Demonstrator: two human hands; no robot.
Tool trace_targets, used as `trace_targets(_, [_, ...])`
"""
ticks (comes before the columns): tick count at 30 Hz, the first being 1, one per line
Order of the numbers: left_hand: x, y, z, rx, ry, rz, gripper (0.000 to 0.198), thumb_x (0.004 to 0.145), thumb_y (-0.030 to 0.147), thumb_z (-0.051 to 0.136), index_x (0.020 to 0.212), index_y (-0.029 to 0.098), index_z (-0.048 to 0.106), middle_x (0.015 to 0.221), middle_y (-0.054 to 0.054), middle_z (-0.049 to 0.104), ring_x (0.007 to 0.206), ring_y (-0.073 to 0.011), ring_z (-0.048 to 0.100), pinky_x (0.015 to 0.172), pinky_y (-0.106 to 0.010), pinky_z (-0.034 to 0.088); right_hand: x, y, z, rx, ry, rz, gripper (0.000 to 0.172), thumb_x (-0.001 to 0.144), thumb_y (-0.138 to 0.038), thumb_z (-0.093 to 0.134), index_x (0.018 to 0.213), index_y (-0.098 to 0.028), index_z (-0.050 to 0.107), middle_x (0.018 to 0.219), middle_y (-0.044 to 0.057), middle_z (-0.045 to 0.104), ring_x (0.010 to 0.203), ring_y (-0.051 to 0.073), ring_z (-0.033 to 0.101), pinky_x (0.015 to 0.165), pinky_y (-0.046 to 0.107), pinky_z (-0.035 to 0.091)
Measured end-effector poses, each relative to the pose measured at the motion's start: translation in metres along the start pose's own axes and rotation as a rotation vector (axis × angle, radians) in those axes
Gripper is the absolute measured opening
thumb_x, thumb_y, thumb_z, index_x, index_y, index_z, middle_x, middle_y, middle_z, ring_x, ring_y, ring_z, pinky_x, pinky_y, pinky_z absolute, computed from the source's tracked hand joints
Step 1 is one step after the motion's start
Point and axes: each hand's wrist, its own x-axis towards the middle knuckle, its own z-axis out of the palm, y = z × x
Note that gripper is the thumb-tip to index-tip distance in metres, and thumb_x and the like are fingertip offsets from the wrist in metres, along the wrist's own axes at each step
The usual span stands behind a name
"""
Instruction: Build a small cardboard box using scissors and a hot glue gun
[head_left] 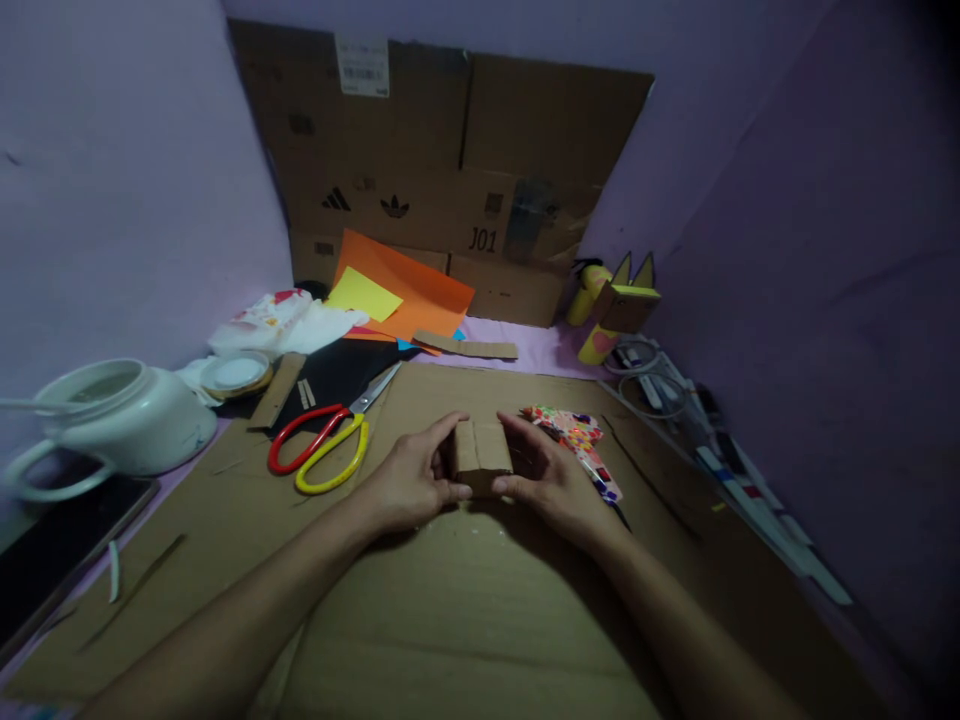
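Note:
A small folded cardboard box (482,447) is in the middle of the head view, just above the cardboard mat (420,620). From its left side my left hand (412,475) grips it, thumb at the lower front corner and fingers along the side. My right hand (555,480) closes on the opposite side in the same way. Left of my left hand lie scissors (337,440) with one red and one yellow handle. Beside my right hand rests a colourful patterned pouch (585,445), partly hidden by that hand.
At the left stand a white pot (142,410) and a dark flat device (67,550). Orange paper (405,285), yellow paper (365,293) and a cardboard strip (465,346) lie at the back, before an upright cardboard sheet (420,130). A yellow paper-tube figure (600,340) stands back right.

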Motion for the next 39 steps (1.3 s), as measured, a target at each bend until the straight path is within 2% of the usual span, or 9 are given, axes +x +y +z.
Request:
trace_targets(5, [-0.002,0.004,0.001,-0.036,0.003,-0.013,0.075,0.058,0.006,0.066,0.128,0.016,0.04,0.106,-0.007,0.061,0.097,-0.0212,0.058,0.081,-0.031,0.047,0.0,-0.003,-0.002,-0.087,-0.012,0.017,0.064,0.058,-0.02,0.078,0.119,-0.021,0.057,0.129,0.01,0.056,0.119,0.028,0.051,0.102,0.046,0.037])
trace_targets(12, [-0.005,0.007,0.007,-0.034,0.094,-0.024,0.082,0.058,0.008,0.068,0.133,0.016,0.034,0.12,-0.012,0.058,0.106,-0.0247,0.057,0.087,-0.036,0.048,0.0,-0.004,0.0,-0.018,-0.013,-0.014,0.061,0.06,-0.019,0.076,0.118,-0.021,0.056,0.129,0.01,0.057,0.118,0.026,0.053,0.1,0.045,0.039])
trace_targets(17, [-0.005,0.011,0.0,-0.22,0.0,0.005,0.068,0.058,0.01,0.07,0.122,0.014,0.047,0.118,-0.012,0.06,0.106,-0.0255,0.058,0.089,-0.037,0.046,-0.002,-0.013,0.004,0.021,-0.004,-0.01,0.061,0.062,-0.029,0.076,0.119,-0.023,0.056,0.129,0.009,0.057,0.117,0.026,0.053,0.099,0.042,0.041])
trace_targets(22, [-0.008,0.016,-0.006,-0.282,-0.105,-0.016,0.058,0.066,0.022,0.07,0.121,0.015,0.052,0.111,-0.01,0.063,0.092,-0.0227,0.062,0.067,-0.027,0.051,-0.008,-0.017,0.01,0.198,-0.001,0.069,0.062,0.063,-0.044,0.074,0.117,-0.023,0.053,0.127,0.011,0.057,0.115,0.028,0.055,0.094,0.042,0.045])
trace_targets(25, [-0.009,0.016,-0.006,-0.257,-0.054,-0.082,0.078,0.067,0.03,0.072,0.135,0.017,0.037,0.111,-0.012,0.061,0.084,-0.0213,0.062,0.052,-0.021,0.048,-0.011,-0.015,0.013,0.257,-0.031,0.098,0.063,0.073,-0.044,0.067,0.129,-0.028,0.042,0.128,0.009,0.056,0.115,0.026,0.055,0.093,0.041,0.046])
trace_targets(27, [-0.011,0.016,-0.005,-0.228,-0.011,-0.108,0.088,0.068,0.035,0.07,0.141,0.015,0.025,0.106,-0.013,0.062,0.072,-0.0181,0.062,0.045,-0.02,0.045,-0.012,-0.015,0.013,0.244,-0.057,0.102,0.064,0.074,-0.045,0.066,0.131,-0.029,0.04,0.129,0.007,0.056,0.119,0.026,0.052,0.096,0.042,0.044])
trace_targets(30, [-0.012,0.016,-0.005,-0.186,0.012,-0.089,0.078,0.077,0.046,0.06,0.14,0.012,0.029,0.076,-0.005,0.062,0.048,-0.0108,0.053,0.042,-0.021,0.042,-0.012,-0.014,0.012,0.232,-0.07,0.108,0.063,0.073,-0.045,0.067,0.129,-0.026,0.045,0.131,0.008,0.054,0.123,0.027,0.048,0.099,0.042,0.041])
trace_targets(32, [-0.013,0.016,-0.005,-0.175,0.016,-0.08,0.072,0.08,0.051,0.054,0.137,0.011,0.034,0.061,0.001,0.055,0.044,-0.0096,0.05,0.042,-0.021,0.041,-0.011,-0.013,0.011,0.249,-0.077,0.115,0.064,0.072,-0.043,0.069,0.129,-0.024,0.045,0.131,0.008,0.054,0.122,0.027,0.048,0.099,0.043,0.04])
trace_targets(39, [-0.014,0.013,-0.006,-0.242,0.008,-0.086,0.077,0.08,0.049,0.051,0.141,0.01,0.025,0.068,0.0,0.052,0.052,-0.0116,0.051,0.045,-0.024,0.045,-0.01,-0.014,0.01,0.31,-0.082,0.128,0.066,0.069,-0.04,0.073,0.128,-0.023,0.047,0.131,0.009,0.055,0.123,0.028,0.047,0.102,0.045,0.036])
